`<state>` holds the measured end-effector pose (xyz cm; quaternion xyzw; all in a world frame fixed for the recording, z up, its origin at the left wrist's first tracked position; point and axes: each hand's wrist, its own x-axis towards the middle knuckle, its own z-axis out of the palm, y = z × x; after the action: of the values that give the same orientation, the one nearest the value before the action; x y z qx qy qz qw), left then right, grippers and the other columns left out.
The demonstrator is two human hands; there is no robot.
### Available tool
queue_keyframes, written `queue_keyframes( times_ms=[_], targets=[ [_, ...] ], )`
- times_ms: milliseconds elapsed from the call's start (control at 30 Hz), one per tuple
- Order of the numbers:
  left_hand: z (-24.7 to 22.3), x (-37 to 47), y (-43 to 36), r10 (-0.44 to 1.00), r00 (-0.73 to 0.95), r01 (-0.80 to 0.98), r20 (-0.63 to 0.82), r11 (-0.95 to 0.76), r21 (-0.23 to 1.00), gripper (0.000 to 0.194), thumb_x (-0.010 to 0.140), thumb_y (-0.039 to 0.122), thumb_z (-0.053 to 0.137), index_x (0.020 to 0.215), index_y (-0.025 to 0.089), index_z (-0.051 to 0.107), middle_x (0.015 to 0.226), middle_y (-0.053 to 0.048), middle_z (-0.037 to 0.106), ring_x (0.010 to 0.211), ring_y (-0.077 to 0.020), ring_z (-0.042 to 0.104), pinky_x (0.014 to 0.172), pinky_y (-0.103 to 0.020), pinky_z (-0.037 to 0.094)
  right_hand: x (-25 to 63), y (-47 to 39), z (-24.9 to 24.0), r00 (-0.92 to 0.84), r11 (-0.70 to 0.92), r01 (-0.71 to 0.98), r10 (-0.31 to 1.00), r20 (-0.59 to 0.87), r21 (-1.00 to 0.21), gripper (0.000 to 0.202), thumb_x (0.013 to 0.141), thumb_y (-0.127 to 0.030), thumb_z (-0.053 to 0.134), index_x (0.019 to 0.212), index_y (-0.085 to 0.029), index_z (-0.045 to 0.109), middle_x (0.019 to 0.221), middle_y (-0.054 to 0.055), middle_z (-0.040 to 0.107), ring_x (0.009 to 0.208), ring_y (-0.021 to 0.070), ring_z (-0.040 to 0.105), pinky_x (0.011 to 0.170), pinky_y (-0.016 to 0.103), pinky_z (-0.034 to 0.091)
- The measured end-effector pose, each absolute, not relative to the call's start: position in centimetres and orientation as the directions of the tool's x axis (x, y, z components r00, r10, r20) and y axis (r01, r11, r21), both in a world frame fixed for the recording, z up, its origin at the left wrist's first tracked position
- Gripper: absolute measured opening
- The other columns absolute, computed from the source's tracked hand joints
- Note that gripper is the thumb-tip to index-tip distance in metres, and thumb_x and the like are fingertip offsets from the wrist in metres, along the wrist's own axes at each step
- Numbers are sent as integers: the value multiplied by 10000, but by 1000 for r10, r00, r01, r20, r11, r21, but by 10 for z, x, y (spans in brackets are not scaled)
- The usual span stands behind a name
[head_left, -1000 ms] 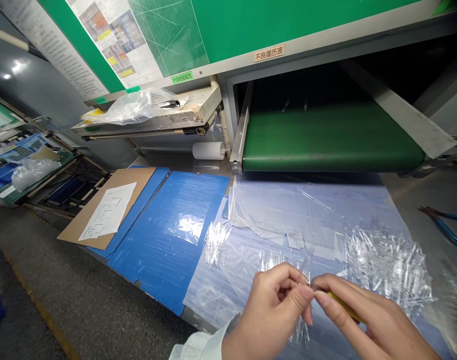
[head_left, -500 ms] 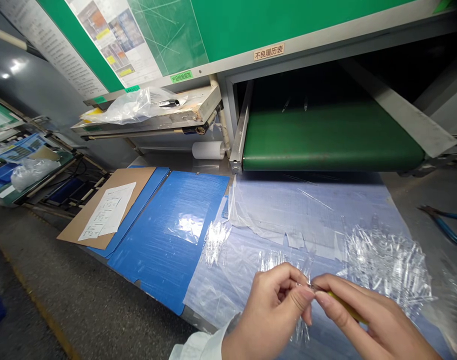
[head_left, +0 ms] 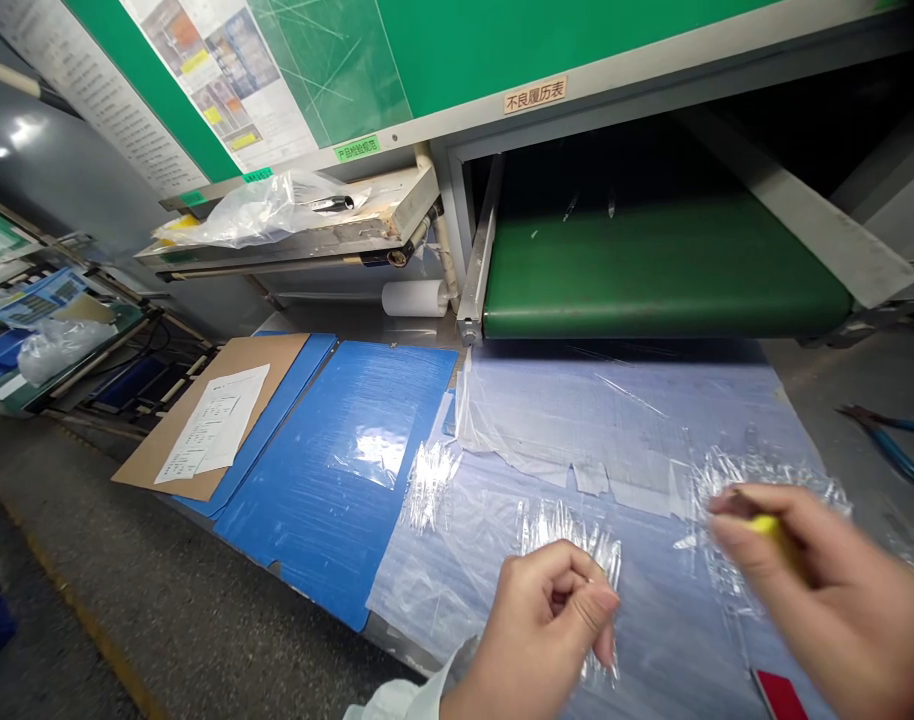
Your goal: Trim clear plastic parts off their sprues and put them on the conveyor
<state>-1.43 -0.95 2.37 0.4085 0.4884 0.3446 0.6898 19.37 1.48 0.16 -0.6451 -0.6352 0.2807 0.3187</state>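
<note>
My left hand is closed in a pinch at the lower middle, just in front of a small pile of clear plastic pieces. Whatever sits between its thumb and fingertip is too small to make out. To the right, my right hand is blurred and wrapped round a yellow-handled tool; the tool's working end cannot be made out. That hand is over the near part of a bigger heap of clear plastic pieces. A third bunch of clear pieces lies further left on the plastic sheet.
A green conveyor belt ends above the sheet-covered bench. Blue boards and cardboard with a paper lie left. Blue-handled pliers rest at the right edge. A red object shows at the bottom.
My right hand has moved right, away from my left hand, with the yellow-handled tool in it. My left hand has stayed nearly in place. The red object has come into view.
</note>
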Motion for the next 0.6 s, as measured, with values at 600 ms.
queue_keyframes(
  times_ms=[600],
  targets=[
    [-34,-82,27,937,-234,599,-261,350,720,273,874,236,422,605,193,430,540,47,399,558,-108,438,557,-220,295,218,119,-38,-184,170,916,983,-2,-364,244,862,-377,485,698,-229,587,537,58,612,447,197,579,428,283,337]
  ],
)
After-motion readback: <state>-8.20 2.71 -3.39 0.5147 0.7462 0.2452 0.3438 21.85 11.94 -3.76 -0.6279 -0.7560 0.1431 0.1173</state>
